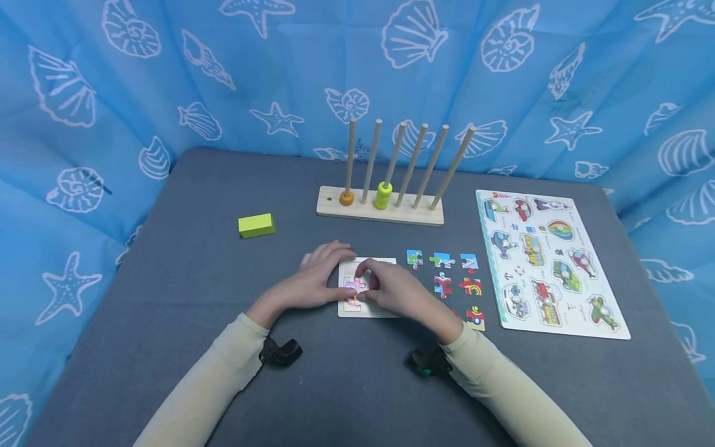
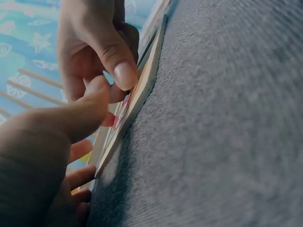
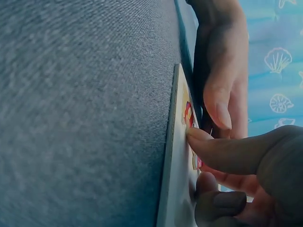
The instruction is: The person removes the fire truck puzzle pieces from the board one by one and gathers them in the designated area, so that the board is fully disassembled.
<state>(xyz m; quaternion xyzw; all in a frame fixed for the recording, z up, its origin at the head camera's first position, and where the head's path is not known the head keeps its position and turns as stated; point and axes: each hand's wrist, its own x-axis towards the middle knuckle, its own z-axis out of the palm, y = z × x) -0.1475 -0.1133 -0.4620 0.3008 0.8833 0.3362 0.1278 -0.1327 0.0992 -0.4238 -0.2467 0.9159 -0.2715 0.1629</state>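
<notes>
A small white puzzle board (image 1: 377, 313) lies on the dark grey cloth, with a pink-and-white jigsaw piece (image 1: 353, 294) at its left part. From the left, my left hand (image 1: 310, 282) rests on the board's edge, its fingers extended and its thumb against the piece. My right hand (image 1: 399, 292) pinches the same piece at its right side between thumb and forefinger; the other fingers are curled. Both wrist views show the hands close together over the thin board edge (image 2: 142, 94). Part of the piece is hidden by the fingers.
Several colourful jigsaw pieces (image 1: 442, 284) lie right of the board, some hidden by my right wrist. Farther right is a vehicle peg puzzle (image 1: 550, 264). A wooden base with upright pegs (image 1: 380, 212) stands behind, and a lime-green block (image 1: 256, 225) sits at the left.
</notes>
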